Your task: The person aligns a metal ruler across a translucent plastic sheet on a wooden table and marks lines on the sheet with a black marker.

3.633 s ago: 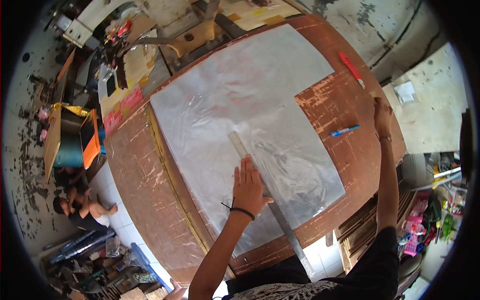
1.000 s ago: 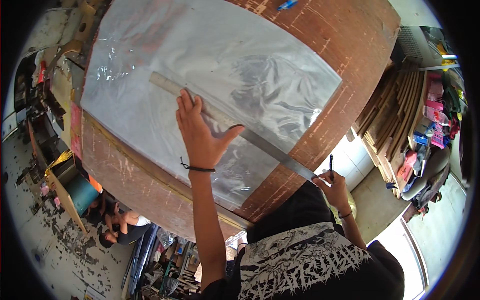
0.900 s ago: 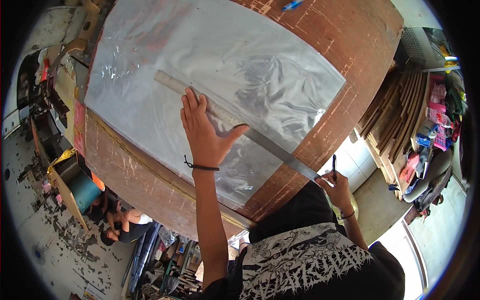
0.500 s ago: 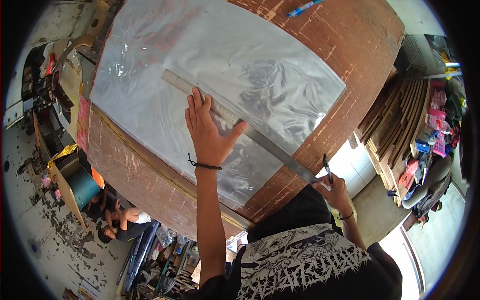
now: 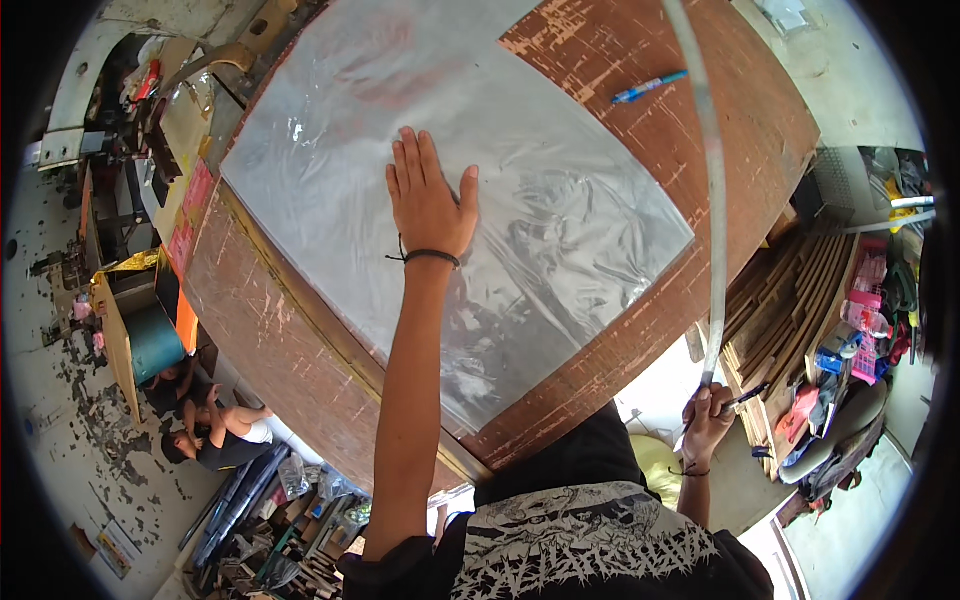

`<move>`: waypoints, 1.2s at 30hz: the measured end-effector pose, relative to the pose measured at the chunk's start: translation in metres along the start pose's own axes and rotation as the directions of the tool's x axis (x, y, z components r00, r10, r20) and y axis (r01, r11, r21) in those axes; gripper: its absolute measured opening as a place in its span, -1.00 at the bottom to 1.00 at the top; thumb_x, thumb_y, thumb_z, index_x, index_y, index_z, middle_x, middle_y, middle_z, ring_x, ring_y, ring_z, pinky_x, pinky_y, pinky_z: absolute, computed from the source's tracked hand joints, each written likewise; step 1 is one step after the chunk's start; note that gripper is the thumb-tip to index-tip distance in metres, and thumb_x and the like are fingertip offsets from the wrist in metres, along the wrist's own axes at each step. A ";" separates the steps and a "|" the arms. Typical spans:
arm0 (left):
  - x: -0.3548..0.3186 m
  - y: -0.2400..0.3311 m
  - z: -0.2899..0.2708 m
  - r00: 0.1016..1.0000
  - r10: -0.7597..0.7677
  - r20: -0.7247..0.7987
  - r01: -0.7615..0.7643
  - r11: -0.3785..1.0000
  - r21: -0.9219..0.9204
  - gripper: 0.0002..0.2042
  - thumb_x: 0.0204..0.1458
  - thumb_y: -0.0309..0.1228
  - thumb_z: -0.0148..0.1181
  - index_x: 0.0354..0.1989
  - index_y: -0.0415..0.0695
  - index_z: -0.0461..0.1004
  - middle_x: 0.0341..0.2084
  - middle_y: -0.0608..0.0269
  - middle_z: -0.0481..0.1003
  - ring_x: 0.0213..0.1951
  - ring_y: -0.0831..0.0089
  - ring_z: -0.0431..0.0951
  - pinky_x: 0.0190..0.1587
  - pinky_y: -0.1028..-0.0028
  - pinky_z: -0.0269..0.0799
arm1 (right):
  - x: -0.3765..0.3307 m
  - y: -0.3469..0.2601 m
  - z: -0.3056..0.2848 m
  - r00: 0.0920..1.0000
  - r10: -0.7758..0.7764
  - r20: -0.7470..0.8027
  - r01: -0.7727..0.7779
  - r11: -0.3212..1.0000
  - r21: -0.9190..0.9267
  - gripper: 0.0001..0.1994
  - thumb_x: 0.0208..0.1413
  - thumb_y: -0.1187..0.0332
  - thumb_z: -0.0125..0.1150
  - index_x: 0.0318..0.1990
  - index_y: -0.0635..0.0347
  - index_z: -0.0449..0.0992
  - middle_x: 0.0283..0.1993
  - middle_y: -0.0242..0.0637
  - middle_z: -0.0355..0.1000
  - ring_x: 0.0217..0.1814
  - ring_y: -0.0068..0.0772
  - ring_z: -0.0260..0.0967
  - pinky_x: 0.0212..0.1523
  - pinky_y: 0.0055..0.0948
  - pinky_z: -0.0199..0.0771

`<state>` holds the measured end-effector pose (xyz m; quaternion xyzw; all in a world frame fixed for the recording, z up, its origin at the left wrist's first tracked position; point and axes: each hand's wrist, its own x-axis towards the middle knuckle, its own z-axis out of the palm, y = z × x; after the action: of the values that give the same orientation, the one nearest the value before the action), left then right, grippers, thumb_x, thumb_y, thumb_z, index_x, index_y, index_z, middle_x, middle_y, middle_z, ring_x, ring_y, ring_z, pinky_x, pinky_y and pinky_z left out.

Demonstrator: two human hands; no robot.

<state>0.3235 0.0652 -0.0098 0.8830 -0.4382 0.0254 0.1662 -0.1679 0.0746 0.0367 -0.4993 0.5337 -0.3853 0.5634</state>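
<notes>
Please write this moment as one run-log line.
left hand: flat on sheet | right hand: holds ruler, dark pen | blue pen: on table

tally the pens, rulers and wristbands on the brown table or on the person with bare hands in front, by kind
Pens: 2 (blue pen on the table; dark pen in the right hand)
Rulers: 1 (long metal ruler, same hand)
Wristbands: 2 (left wristband; right wristband)
Total: 5
</notes>
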 end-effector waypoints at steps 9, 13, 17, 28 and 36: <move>0.004 0.009 0.000 0.997 0.034 0.067 -0.044 0.988 0.150 -0.44 0.41 -0.01 -0.18 0.56 0.24 0.10 0.57 -0.11 -0.08 0.55 -0.15 -0.07 0.53 -0.12 -0.17 | 0.004 -0.007 0.003 0.998 -0.023 -0.063 0.024 1.000 0.011 -0.55 0.31 0.36 0.34 -0.43 -0.01 0.08 -0.40 -0.34 0.40 -0.64 -0.73 0.20 -0.71 -0.66 0.16; 0.007 0.009 0.002 0.979 0.140 0.150 -0.186 0.913 0.363 -0.45 0.41 -0.01 -0.19 0.56 0.31 0.08 0.58 -0.11 -0.12 0.56 -0.14 -0.10 0.54 -0.10 -0.19 | 0.001 -0.006 0.002 0.995 -0.035 -0.095 0.032 0.999 -0.032 -0.55 0.30 0.36 0.34 -0.44 0.00 0.09 -0.38 -0.27 0.46 -0.63 -0.71 0.25 -0.70 -0.65 0.23; 0.010 0.025 -0.015 0.965 0.152 0.215 -0.180 0.977 0.116 -0.37 0.37 0.08 -0.12 0.58 0.26 0.05 0.59 -0.10 -0.16 0.57 -0.13 -0.15 0.53 -0.18 -0.27 | -0.011 0.002 -0.006 0.995 -0.052 -0.079 0.046 0.996 -0.074 -0.57 0.30 0.40 0.33 -0.44 -0.01 0.10 -0.36 -0.25 0.48 -0.63 -0.72 0.26 -0.70 -0.65 0.26; -0.043 0.094 -0.009 0.916 0.365 0.167 -0.356 0.931 -0.084 -0.23 0.16 0.17 0.19 0.52 0.18 0.19 0.56 -0.18 -0.09 0.56 -0.13 -0.11 0.52 -0.23 -0.28 | -0.028 0.003 -0.010 0.993 -0.022 -0.120 0.016 0.999 -0.046 -0.58 0.30 0.44 0.32 -0.44 0.02 0.11 -0.35 -0.20 0.51 -0.62 -0.71 0.28 -0.68 -0.64 0.29; -0.059 0.103 -0.003 0.903 0.392 0.172 -0.383 0.920 -0.088 -0.21 0.11 0.19 0.24 0.51 0.19 0.22 0.56 -0.14 -0.06 0.56 -0.11 -0.07 0.52 -0.21 -0.27 | -0.039 0.007 -0.018 0.995 -0.007 -0.103 -0.003 0.995 -0.099 -0.55 0.27 0.43 0.36 -0.46 0.03 0.10 -0.34 -0.17 0.56 -0.59 -0.70 0.36 -0.65 -0.64 0.36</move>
<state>0.2069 0.0533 0.0102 0.7721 -0.6190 -0.0363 0.1390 -0.1917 0.1111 0.0396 -0.5065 0.5801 -0.3843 0.5092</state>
